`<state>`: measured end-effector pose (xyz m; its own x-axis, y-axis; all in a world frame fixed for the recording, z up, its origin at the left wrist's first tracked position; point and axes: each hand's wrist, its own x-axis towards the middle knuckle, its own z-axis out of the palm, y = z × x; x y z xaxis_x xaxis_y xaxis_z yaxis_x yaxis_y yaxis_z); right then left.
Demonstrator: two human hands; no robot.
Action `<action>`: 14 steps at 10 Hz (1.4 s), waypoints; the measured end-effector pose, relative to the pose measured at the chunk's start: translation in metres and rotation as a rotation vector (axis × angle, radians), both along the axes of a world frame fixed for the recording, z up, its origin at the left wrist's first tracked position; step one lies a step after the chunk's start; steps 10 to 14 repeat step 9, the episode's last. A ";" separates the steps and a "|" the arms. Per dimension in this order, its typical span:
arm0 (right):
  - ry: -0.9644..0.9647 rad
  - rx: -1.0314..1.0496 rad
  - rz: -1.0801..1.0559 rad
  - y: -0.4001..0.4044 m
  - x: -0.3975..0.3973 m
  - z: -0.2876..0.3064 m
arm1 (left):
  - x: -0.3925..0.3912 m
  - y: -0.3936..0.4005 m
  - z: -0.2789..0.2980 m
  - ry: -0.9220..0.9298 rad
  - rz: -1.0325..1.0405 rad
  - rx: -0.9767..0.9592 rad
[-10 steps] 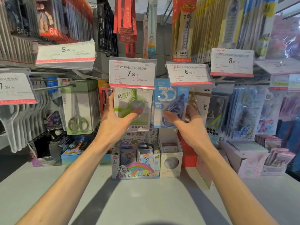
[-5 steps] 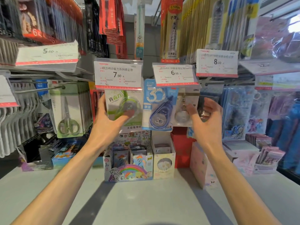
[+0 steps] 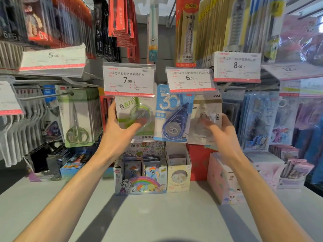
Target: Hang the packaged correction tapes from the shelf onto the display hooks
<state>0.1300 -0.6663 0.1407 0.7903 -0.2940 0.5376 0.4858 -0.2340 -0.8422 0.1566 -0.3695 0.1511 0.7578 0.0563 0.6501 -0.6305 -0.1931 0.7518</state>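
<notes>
Three correction tape packs hang side by side under the price tags. My left hand (image 3: 120, 130) grips the green pack (image 3: 134, 110), thumb across its clear blister, fingers behind its left edge, below the 7.90 tag (image 3: 129, 79). A blue pack (image 3: 173, 117) hangs in the middle, untouched. My right hand (image 3: 222, 135) holds the pale grey pack (image 3: 204, 109) by its right side, thumb on the front, under the 6.00 tag (image 3: 190, 79). The hooks themselves are hidden behind the tags.
Scissors packs (image 3: 76, 117) hang on the left, with a bare hook rod (image 3: 45, 96) beside them. Pastel card packs (image 3: 260, 119) hang on the right. Below stand a rainbow pony box (image 3: 139, 184), a white box (image 3: 178, 177) and a pink box (image 3: 222, 182) on the grey shelf (image 3: 157, 220).
My right hand left the blue pack, moved right and took the grey pack beside it. My left hand has stayed on the green pack. The view shifted slightly.
</notes>
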 end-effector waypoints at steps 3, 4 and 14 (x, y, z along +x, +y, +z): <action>0.062 -0.055 0.018 0.000 -0.004 -0.002 | 0.000 0.000 0.000 0.014 0.011 0.026; 0.061 -0.060 0.025 0.000 -0.008 -0.001 | -0.005 0.003 -0.001 0.044 0.025 0.053; 0.024 0.139 -0.091 -0.020 -0.126 -0.036 | -0.122 0.049 -0.048 0.120 0.171 -0.056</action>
